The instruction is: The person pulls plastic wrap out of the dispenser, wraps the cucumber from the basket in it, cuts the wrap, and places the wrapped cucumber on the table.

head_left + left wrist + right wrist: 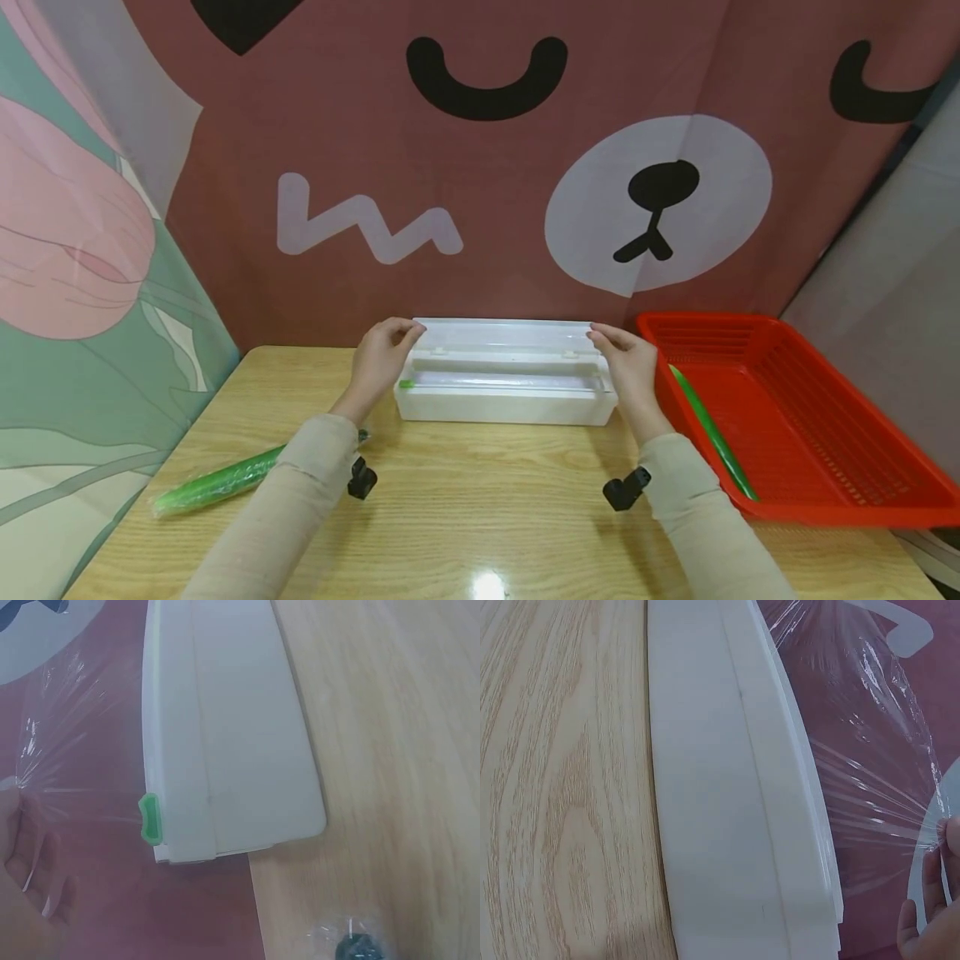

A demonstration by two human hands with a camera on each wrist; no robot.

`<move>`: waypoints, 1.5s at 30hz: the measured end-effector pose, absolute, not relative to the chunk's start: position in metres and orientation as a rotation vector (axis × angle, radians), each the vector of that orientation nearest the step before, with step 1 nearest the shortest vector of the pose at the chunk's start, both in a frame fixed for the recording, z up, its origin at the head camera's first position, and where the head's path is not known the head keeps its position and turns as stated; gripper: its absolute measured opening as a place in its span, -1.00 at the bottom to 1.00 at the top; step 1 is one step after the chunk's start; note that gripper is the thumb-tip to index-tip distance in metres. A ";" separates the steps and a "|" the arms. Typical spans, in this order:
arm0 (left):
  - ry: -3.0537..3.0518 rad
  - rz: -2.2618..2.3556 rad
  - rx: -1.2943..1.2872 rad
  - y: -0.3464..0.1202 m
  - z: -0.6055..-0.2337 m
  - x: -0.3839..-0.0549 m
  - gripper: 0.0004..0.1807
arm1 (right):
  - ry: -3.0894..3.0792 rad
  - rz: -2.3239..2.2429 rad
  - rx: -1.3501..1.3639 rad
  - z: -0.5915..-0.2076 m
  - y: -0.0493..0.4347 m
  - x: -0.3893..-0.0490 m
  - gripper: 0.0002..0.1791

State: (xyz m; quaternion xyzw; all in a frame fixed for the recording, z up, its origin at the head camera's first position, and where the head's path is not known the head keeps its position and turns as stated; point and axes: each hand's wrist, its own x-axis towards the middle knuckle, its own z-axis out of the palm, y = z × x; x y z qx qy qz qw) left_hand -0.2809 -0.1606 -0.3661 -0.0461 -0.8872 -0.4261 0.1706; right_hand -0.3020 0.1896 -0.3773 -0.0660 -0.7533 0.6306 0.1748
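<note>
A white cling film dispenser box stands at the table's back edge, with a green clip at its left end. Clear cling film stretches out of it in creases, seen in both wrist views. My left hand pinches the film's left corner behind the box, between thumb and fingers. At the other corner, my right hand pinches the film with its fingertips. A long green vegetable, like a cucumber, lies wrapped in film by my left forearm, which partly hides it.
To the right a red plastic basket holds another long green piece along its left side. A printed curtain hangs right behind the box. The wooden table extends in front of it.
</note>
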 end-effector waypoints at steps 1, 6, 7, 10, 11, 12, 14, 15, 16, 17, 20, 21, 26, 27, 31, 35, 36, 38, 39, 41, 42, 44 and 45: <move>-2.518 -1.214 -0.131 -0.161 -0.365 -0.281 -0.64 | -2.132 1.787 -0.187 -0.377 0.189 -0.302 -0.70; -2.510 -1.235 -0.133 -0.161 -0.362 -0.282 -0.65 | -2.100 1.789 -0.172 -0.374 0.188 -0.304 -0.68; -2.509 -1.233 -0.133 -0.161 -0.362 -0.282 -0.65 | -2.094 1.788 -0.169 -0.373 0.188 -0.304 -0.68; -2.508 -1.221 -0.129 -0.162 -0.361 -0.283 -0.64 | -2.090 1.773 -0.158 -0.371 0.188 -0.305 -0.68; -2.508 -1.219 -0.124 -0.162 -0.361 -0.284 -0.64 | -2.094 1.765 -0.150 -0.370 0.188 -0.305 -0.68; -2.508 -1.219 -0.118 -0.163 -0.360 -0.284 -0.65 | -2.097 1.759 -0.145 -0.369 0.188 -0.305 -0.68; -2.511 -1.225 -0.109 -0.163 -0.359 -0.284 -0.65 | -2.096 1.756 -0.132 -0.368 0.188 -0.305 -0.68; -2.510 -1.232 -0.106 -0.163 -0.359 -0.283 -0.65 | -2.092 1.759 -0.126 -0.368 0.188 -0.306 -0.69; -2.508 -1.236 -0.104 -0.163 -0.358 -0.284 -0.66 | -2.090 1.763 -0.122 -0.367 0.187 -0.306 -0.69; -2.507 -1.239 -0.101 -0.163 -0.358 -0.284 -0.66 | -2.083 1.771 -0.119 -0.366 0.187 -0.305 -0.69; -2.498 -1.235 -0.096 -0.164 -0.357 -0.285 -0.67 | -2.069 1.794 -0.119 -0.365 0.187 -0.306 -0.71; -2.494 -1.233 -0.094 -0.164 -0.356 -0.285 -0.68 | -2.064 1.800 -0.116 -0.364 0.187 -0.306 -0.71; -2.490 -1.236 -0.087 -0.164 -0.353 -0.286 -0.68 | -2.022 1.820 -0.088 -0.361 0.186 -0.308 -0.76; -2.491 -1.241 -0.088 -0.163 -0.352 -0.286 -0.68 | -2.015 1.821 -0.084 -0.361 0.185 -0.308 -0.79; -2.494 -1.264 -0.087 -0.162 -0.350 -0.285 -0.68 | -1.977 1.858 -0.080 -0.357 0.185 -0.308 -0.85; -2.495 -1.249 -0.086 -0.162 -0.349 -0.285 -0.66 | -1.952 1.894 -0.086 -0.353 0.184 -0.307 -0.85; -2.493 -1.247 -0.087 -0.162 -0.348 -0.285 -0.66 | -1.951 1.898 -0.084 -0.352 0.184 -0.307 -0.85; -2.490 -1.244 -0.088 -0.162 -0.347 -0.285 -0.66 | -1.952 1.896 -0.079 -0.350 0.184 -0.306 -0.85; -2.492 -1.242 -0.086 -0.162 -0.347 -0.285 -0.65 | -1.957 1.892 -0.075 -0.350 0.184 -0.306 -0.84; -2.496 -1.240 -0.081 -0.163 -0.346 -0.284 -0.63 | -1.971 1.880 -0.070 -0.349 0.184 -0.306 -0.83; -2.494 -1.240 -0.078 -0.162 -0.345 -0.284 -0.63 | -1.979 1.874 -0.066 -0.348 0.184 -0.306 -0.82; -2.493 -1.246 -0.071 -0.162 -0.344 -0.283 -0.62 | -1.994 1.858 -0.063 -0.347 0.185 -0.305 -0.81; -2.493 -1.255 -0.071 -0.162 -0.343 -0.283 -0.62 | -1.995 1.855 -0.059 -0.346 0.185 -0.305 -0.80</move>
